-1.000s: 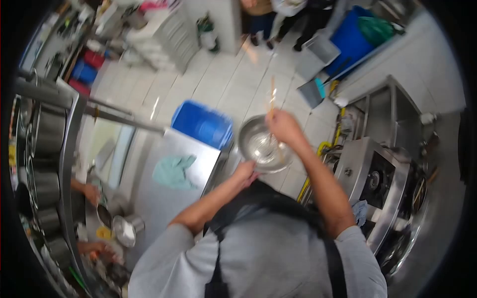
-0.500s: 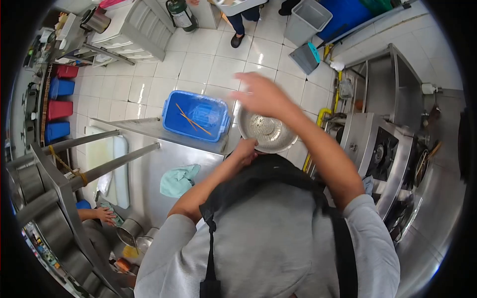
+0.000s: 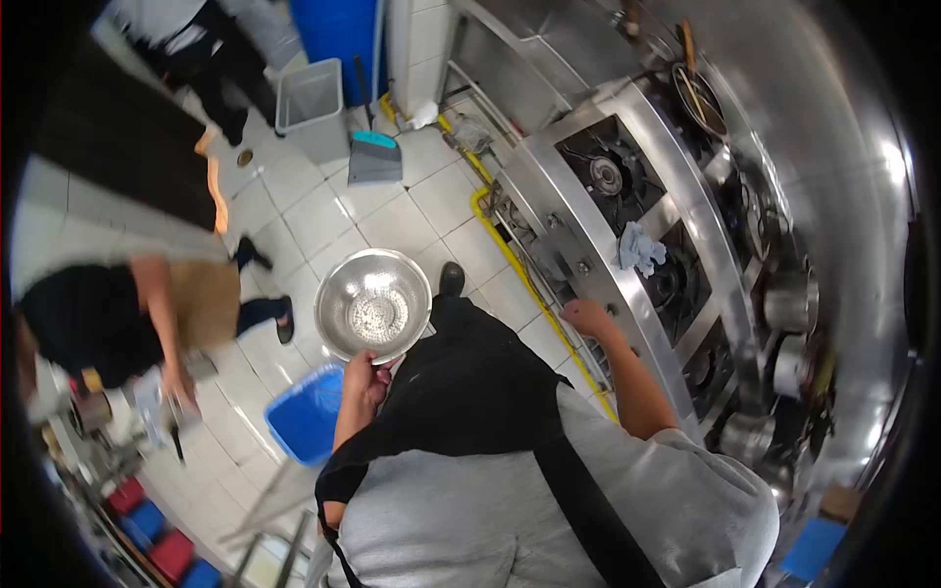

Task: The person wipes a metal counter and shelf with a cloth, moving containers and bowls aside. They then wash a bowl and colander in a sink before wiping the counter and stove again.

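My left hand (image 3: 365, 378) grips the near rim of a perforated steel bowl (image 3: 373, 305), held level over the tiled floor in front of my black apron. The bowl looks empty. My right hand (image 3: 591, 318) hangs to the right, empty, with loosely curled fingers close to the front edge of the steel gas range (image 3: 637, 206).
A blue tub (image 3: 306, 416) sits low to the left. Another person in black (image 3: 98, 323) stands at the left beside a counter. A grey bin (image 3: 312, 106) and dustpan (image 3: 376, 160) stand on the floor ahead. A cloth (image 3: 638, 247) lies on the range; pots (image 3: 789, 304) crowd its right side.
I have turned right, from the steel table toward the range. My right hand left the bowl and dropped beside the range. The chopsticks stayed in the blue tub.
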Motion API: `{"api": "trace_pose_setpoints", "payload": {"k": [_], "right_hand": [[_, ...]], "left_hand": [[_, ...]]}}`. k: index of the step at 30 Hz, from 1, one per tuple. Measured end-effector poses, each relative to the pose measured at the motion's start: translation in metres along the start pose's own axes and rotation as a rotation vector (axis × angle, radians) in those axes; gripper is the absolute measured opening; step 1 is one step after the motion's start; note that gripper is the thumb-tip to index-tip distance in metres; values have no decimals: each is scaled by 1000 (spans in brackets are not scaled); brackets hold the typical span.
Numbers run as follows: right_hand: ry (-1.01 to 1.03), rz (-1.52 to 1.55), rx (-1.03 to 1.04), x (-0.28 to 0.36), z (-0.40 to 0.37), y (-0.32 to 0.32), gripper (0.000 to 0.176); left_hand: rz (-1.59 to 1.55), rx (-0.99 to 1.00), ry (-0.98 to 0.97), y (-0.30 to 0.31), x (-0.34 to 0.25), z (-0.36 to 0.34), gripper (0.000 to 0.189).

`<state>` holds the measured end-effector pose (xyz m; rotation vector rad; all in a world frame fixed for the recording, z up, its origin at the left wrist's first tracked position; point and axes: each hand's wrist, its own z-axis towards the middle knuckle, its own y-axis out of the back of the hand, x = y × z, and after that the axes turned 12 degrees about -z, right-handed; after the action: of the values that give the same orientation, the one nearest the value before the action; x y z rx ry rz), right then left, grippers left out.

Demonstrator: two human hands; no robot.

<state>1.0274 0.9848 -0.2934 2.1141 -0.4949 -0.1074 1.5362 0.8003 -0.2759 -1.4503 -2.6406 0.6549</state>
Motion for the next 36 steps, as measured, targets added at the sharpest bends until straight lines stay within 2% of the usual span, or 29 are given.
{"api": "trace_pose_setpoints", "payload": {"k": [1, 3, 4, 5, 6, 7, 8, 9, 10, 15, 19, 21, 25, 26, 29, 31, 33, 35, 36], "right_hand": [[-26, 256, 58, -33, 2, -57, 41], [-582, 913, 302, -18, -24, -83, 37], [-741, 1041, 296, -33, -32, -132, 40], [-877, 1008, 360, -46, -41, -162, 35], [-903, 1082, 306, -50, -62, -175, 33], [-1080, 916, 389, -37, -56, -176, 32], [-1091, 928, 417, -28, -60, -159, 32], [-1134, 1009, 493, -34, -50, -176, 37], [-1125, 1124, 476, -28, -42, -170, 38], [-944, 1451, 304, -24, 22, -114, 41], [-818, 1532, 148, -20, 67, -52, 40], [-803, 1533, 120, -22, 78, -27, 39], [-939, 1524, 107, -25, 79, -16, 37], [-992, 1522, 100, -23, 77, -16, 36], [-1241, 1512, 131, -5, 64, -33, 33], [-1330, 1575, 101, 25, 57, -51, 29], [-1457, 1556, 44, 60, 49, -61, 32], [-1436, 1708, 0, 108, 54, -57, 33], [-1419, 1719, 77, 130, 59, -45, 30]], "left_hand": [[42, 18, 11, -8, -8, 5, 32], [122, 58, 30, -25, -33, 32, 33], [156, -7, -9, -50, -41, 25, 33], [156, -6, -26, -75, -50, 19, 32], [152, -3, -45, -98, -60, 14, 32], [147, -2, -62, -115, -71, 13, 32], [145, -26, -68, -123, -82, 18, 30], [160, -48, -100, -138, -94, 15, 30], [174, -69, -129, -155, -104, 10, 30], [242, -95, -154, -205, -165, 25, 28], [202, -104, -221, -249, -211, 46, 24], [223, -28, -222, -264, -237, 60, 25], [289, -61, -211, -301, -289, 93, 25], [339, 6, -175, -307, -304, 109, 25], [473, -59, -186, -362, -324, 124, 21], [518, -202, -180, -389, -348, 163, 15], [654, -133, -189, -429, -359, 201, 15], [684, 54, 14, -462, -379, 256, 18], [686, 77, -63, -489, -366, 260, 20]]}}
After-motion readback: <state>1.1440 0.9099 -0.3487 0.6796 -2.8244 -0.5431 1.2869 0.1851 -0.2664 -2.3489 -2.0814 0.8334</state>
